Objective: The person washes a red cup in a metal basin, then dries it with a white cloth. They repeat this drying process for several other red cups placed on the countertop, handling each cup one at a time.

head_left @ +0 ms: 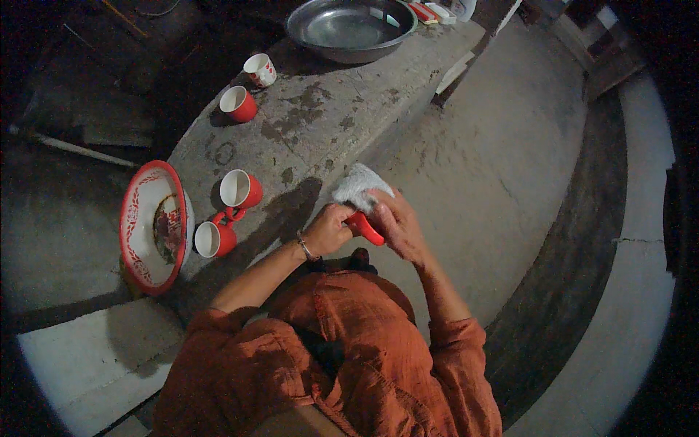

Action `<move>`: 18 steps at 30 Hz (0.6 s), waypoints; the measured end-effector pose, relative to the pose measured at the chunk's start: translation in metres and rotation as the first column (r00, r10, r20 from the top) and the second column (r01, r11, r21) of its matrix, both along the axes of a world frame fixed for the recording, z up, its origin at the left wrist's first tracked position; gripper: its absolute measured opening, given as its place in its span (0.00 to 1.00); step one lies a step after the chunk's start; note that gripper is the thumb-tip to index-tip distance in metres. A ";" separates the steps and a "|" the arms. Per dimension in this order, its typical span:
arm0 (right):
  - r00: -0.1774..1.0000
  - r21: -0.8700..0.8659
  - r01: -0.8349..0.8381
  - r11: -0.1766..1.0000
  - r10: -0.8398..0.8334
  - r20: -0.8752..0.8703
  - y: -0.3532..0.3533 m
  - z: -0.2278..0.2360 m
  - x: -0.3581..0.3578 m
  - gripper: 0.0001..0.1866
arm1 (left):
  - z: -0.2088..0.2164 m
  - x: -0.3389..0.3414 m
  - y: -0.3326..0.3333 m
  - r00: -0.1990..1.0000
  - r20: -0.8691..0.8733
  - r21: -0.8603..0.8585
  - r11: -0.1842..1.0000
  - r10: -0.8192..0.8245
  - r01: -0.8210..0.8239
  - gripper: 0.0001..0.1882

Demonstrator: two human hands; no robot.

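Note:
My left hand (329, 228) grips a red cup (365, 228), of which only the handle and a strip of the side show between my hands. My right hand (397, 224) presses a white cloth (357, 186) over the cup's top. Both hands are held just off the near edge of a stained concrete slab (328, 109). A bracelet sits on my left wrist. Two more red cups with white insides (239, 189) (213, 239) stand on the slab to the left of my hands.
A red-rimmed white enamel basin (151, 226) leans at the slab's left end. Farther up stand a red cup (238, 103) and a white patterned cup (260, 70). A large metal basin (349, 29) sits at the far end. Concrete floor lies to the right.

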State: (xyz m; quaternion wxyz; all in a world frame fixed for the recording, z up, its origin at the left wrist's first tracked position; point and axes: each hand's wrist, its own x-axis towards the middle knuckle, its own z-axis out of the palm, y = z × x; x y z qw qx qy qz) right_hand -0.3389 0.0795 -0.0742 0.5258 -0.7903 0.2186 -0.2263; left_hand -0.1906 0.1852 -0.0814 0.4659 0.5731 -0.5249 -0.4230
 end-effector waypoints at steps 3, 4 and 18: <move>0.994 0.659 0.030 0.751 0.049 -0.101 -0.019 -0.009 -0.004 0.24 | 0.000 -0.002 0.007 0.997 0.009 -0.008 0.997 -0.080 0.080 0.08; 0.997 0.827 0.002 0.562 0.063 -0.045 -0.028 -0.019 -0.006 0.25 | 0.003 -0.008 0.008 0.995 -0.054 -0.031 0.996 -0.088 0.086 0.08; 0.980 0.759 0.120 0.640 0.047 -0.194 -0.010 -0.016 -0.003 0.21 | -0.005 0.007 0.009 0.856 -0.517 0.423 0.875 0.021 0.234 0.13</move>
